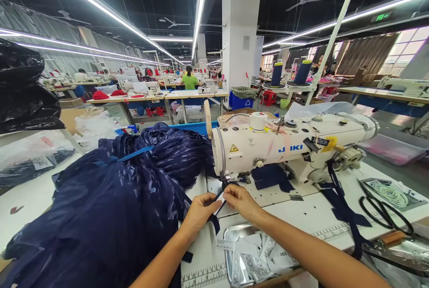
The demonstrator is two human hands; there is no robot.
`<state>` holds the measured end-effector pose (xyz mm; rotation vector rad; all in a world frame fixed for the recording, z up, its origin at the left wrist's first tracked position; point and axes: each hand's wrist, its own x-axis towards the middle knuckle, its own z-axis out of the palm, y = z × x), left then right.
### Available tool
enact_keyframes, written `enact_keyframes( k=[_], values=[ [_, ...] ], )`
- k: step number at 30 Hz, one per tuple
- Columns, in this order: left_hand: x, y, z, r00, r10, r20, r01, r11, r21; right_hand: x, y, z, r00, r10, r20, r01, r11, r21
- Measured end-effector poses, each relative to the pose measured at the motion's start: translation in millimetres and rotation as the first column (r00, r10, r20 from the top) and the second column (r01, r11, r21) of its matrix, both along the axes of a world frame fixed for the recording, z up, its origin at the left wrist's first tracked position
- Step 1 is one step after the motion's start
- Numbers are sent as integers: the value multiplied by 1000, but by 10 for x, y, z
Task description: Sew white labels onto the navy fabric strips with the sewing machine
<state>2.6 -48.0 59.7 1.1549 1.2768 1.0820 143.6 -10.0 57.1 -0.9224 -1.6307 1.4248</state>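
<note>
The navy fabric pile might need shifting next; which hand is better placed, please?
Probably the left hand: it is close beside the navy fabric pile, while the right hand is farther from it. Both, though, seem to be pinching a dark strip.

A sewing machine (288, 138), thread spools (302, 73) and rows of worktables (197, 94) show a sewing workshop.

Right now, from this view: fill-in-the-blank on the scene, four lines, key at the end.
The left hand and right hand hold a narrow strip coloured dark ____.
The fabric heap lies on the picture's ____ side.
Both thread cones have ____ tops.
The co-worker ahead wears a bright ____ top.

Missing: blue; left; yellow; green.
</note>
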Motion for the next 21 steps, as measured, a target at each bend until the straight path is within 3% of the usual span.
enact_keyframes(
  k=[11, 13, 15, 17, 18, 20, 21],
  values=[
    [7, 13, 39, 1000, -5, 18, 5, 1000, 8, -15, -47, -61, 999, -32, 9, 31, 999, 39],
    [3, 8, 62, 1000, -20, -3, 20, 1000, 10, 82, -37, -33, 995, -2, 95, -8, 994, 112],
    [-21, -5, 95, 998, -55, -30, 55, 998, -2, 270, -5, 15, 958, -15, 286, -67, 959, 274],
    [-57, -16, 146, 987, -114, -114, 115, 993, 5, 524, 52, 66, 818, -160, 552, -155, 864, 479],
    [-73, -17, 176, 970, -132, -203, 145, 988, 52, 659, 90, 85, 697, -281, 660, -212, 798, 564],
    [-81, 0, 235, 884, -55, -464, 200, 942, 269, 903, 181, 100, 440, -502, 745, -340, 675, 655],
    [-68, 21, 256, 800, 58, -597, 246, 876, 414, 999, 230, 95, 346, -572, 743, -402, 626, 669]
  ],
)
